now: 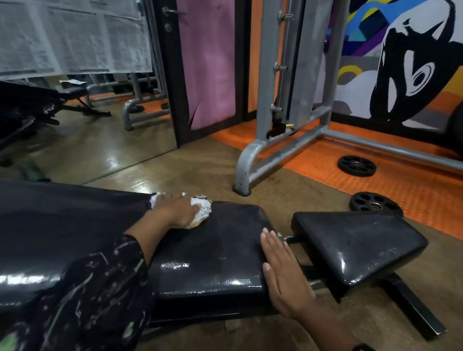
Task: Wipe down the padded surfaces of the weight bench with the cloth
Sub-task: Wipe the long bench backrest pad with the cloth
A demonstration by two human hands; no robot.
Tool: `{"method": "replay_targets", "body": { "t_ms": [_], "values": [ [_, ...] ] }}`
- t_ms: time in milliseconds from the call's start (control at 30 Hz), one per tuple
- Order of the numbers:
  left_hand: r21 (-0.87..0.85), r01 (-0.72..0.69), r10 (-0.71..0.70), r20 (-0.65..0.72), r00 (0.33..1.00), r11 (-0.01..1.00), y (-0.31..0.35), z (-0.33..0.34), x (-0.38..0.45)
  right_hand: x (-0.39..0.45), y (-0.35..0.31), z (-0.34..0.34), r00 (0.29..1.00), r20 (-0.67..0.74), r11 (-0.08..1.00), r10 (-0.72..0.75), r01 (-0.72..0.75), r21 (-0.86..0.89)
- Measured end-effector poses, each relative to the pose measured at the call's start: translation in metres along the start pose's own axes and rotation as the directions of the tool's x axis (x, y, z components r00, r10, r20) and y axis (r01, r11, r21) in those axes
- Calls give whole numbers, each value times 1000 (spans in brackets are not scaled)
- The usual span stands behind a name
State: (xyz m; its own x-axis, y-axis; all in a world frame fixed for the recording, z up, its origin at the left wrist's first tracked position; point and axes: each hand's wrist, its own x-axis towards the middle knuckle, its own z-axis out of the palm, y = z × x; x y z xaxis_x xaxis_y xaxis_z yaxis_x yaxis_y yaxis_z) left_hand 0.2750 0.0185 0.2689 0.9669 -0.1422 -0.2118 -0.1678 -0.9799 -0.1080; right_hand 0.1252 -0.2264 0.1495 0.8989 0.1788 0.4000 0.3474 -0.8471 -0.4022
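Observation:
The black padded bench back pad (213, 256) stretches across the lower frame, glossy and partly damp. A separate black seat pad (357, 244) sits to its right, tilted, across a narrow gap. My left hand (178, 212) presses a crumpled white cloth (202, 210) onto the far edge of the back pad. Flat and with fingers together, my right hand (284, 272) rests against the right end of the back pad, holding nothing.
A grey steel rack frame (262, 155) stands on the floor just beyond the bench. Two black weight plates (356, 165) (376, 204) lie on the orange mat. A wall mirror (77, 126) is at the left, a painted mural wall at the right.

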Motion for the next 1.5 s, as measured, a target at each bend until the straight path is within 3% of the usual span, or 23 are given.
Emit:
{"method": "replay_targets", "body": {
  "t_ms": [200,400,633,867,1067,1167,1267,1367,1500],
  "values": [
    [55,138,-136,-30,990,989,-16,0,-16,0,1,0,1000,-3,1000,-6,6,3],
    [13,-82,82,-15,997,997,50,10,-12,2,3,-1,1000,2,1000,-3,3,5],
    [7,88,-88,-50,995,996,-4,0,-8,1,1,-4,1000,26,1000,-1,1,-8],
    [-12,-156,155,-41,987,988,69,25,-37,-1,1,-2,1000,18,1000,22,-22,-2],
    [-65,10,-9,10,1000,998,26,1,5,-1,2,-2,998,41,999,39,-39,2],
    [-33,43,-45,-45,998,999,15,8,-11,-1,1,-2,999,37,999,39,-40,13],
    [14,-85,86,-93,992,996,47,21,-34,1,0,-2,999,10,999,40,-40,6],
    [-4,-215,215,-45,976,977,79,24,-26,-1,0,-1,999,1,999,45,-45,10],
    [-35,-96,95,-2,995,995,56,10,18,0,0,-3,999,26,999,41,-41,30]
  ]
}}
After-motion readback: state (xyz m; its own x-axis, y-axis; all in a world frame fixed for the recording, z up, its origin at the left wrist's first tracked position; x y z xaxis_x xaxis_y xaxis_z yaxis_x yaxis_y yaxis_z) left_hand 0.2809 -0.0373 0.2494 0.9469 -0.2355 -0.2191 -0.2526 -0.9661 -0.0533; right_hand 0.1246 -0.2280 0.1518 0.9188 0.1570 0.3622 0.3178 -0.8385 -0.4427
